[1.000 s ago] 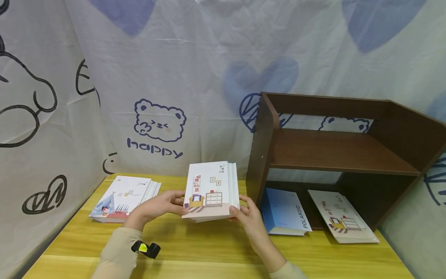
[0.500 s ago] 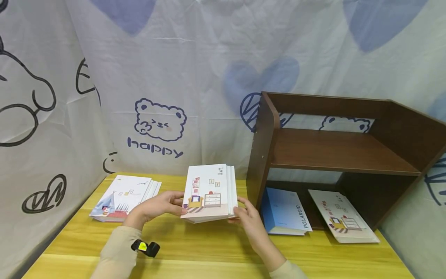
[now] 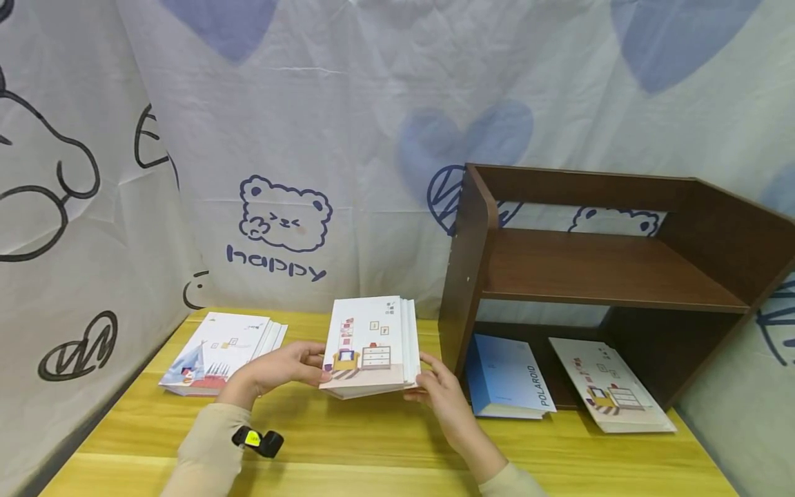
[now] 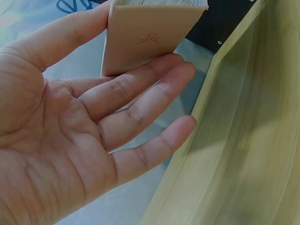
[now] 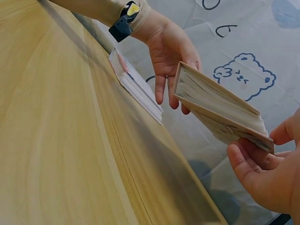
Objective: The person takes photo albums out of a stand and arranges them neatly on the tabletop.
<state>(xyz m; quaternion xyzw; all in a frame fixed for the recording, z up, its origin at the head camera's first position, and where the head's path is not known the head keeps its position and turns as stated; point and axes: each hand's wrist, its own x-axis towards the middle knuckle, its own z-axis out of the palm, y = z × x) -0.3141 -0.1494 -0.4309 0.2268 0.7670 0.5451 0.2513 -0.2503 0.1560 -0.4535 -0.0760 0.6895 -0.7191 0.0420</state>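
Between my two hands is a thick hardcover book [image 3: 366,345], its white cover printed with a yellow armchair, a dresser and small pictures. It is held raised over the table. At its spine side, my left hand [image 3: 286,369] pinches the book, thumb on top and fingers below. The left wrist view shows the beige spine [image 4: 145,37] with a small mark, its lower end by the fingers. My right hand [image 3: 444,397] grips the opposite corner at the page side. From the right wrist view, the page edges [image 5: 220,98] face the camera, with slight gaps between pages and covers.
Another white book [image 3: 217,352] with a tent picture lies on the wooden table [image 3: 348,449] at the left. A dark brown shelf [image 3: 596,269] stands at the right. On its lower level lie a blue POLAROID book [image 3: 509,376] and a white book [image 3: 611,386], both jutting forward.
The held book has come slightly down and to the left, with both hands moving along with it. The other books and the shelf stay where they were.
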